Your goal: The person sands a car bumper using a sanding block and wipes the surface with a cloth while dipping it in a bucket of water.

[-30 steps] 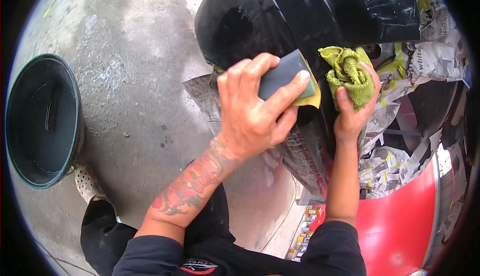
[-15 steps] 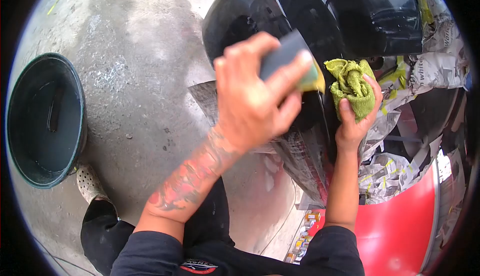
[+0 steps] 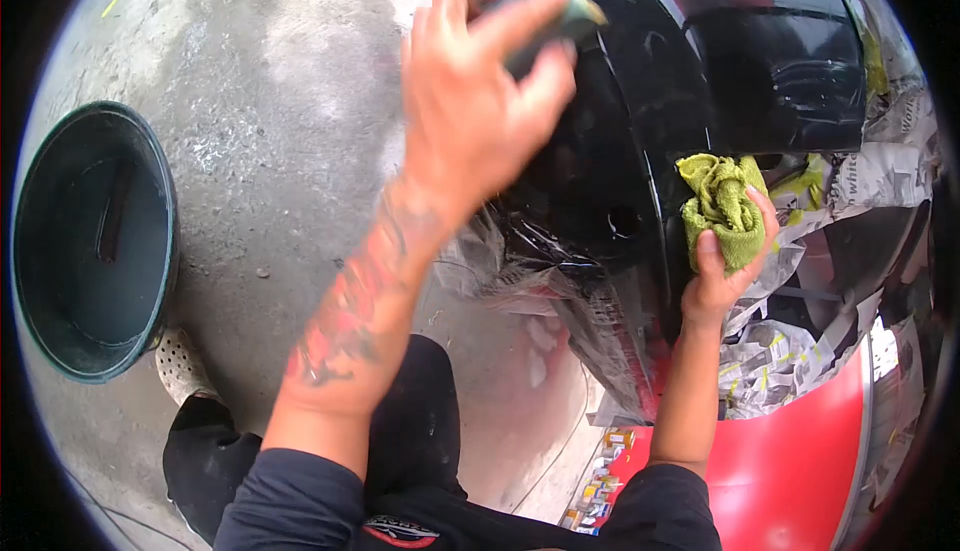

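"At 12 o'clock in the head view, what does the left hand (image 3: 475, 106) carry?"

"A dark block (image 3: 540, 33), gripped firmly and blurred; its greenish end faces 3 o'clock. Behind it, between 1 and 2 o'clock, spreads the glossy black panel (image 3: 640, 81); whether block and panel touch cannot be told."

"And near 3 o'clock?"

"The right hand (image 3: 722, 286), closed around a crumpled green cloth (image 3: 726, 216), which overlaps part of the panel in view. Newspaper (image 3: 890, 171) lies farther out in the same direction."

"The remaining parts?"

"At 9 o'clock, a basin (image 3: 172, 201) containing liquid (image 3: 80, 261), on the floor (image 3: 280, 171); at 4 o'clock, a red panel (image 3: 790, 461)."
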A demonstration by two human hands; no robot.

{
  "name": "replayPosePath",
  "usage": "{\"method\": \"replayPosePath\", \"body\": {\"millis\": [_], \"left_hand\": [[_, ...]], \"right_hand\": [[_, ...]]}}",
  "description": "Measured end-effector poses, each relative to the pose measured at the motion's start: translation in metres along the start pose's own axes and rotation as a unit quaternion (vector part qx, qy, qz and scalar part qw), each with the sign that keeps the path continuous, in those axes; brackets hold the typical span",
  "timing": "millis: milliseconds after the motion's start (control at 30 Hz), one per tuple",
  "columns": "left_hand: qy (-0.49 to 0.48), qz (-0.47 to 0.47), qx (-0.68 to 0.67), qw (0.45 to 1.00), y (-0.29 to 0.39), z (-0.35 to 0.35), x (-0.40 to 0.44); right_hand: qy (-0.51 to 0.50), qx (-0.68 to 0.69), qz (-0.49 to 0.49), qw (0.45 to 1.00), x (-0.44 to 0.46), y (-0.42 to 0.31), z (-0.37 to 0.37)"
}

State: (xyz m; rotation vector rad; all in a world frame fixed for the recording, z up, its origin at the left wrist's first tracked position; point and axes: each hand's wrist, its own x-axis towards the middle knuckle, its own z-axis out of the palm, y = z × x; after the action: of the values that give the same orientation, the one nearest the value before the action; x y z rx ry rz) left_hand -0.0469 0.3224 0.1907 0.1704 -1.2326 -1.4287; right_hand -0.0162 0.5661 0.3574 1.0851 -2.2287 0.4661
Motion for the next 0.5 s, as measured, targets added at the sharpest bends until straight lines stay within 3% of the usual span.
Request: {"method": "replayPosePath", "body": {"millis": [100,267,500], "left_hand": [[0.001,0.001,-0.028,1.000,-0.023,0.009,0.027],[-0.045,-0.003,0.035,0.998,0.031,-0.017,-0.016],[-0.012,0.033,-0.008,0.999,-0.038,0.013,0.045]], "right_hand": [[-0.003,-0.002,0.006,1.000,0.000,0.002,-0.002],[0.004,0.007,0.011,1.000,-0.001,0.002,-0.001],[0.000,-0.025,0.016,1.000,0.001,-0.004,-0.001]]}}
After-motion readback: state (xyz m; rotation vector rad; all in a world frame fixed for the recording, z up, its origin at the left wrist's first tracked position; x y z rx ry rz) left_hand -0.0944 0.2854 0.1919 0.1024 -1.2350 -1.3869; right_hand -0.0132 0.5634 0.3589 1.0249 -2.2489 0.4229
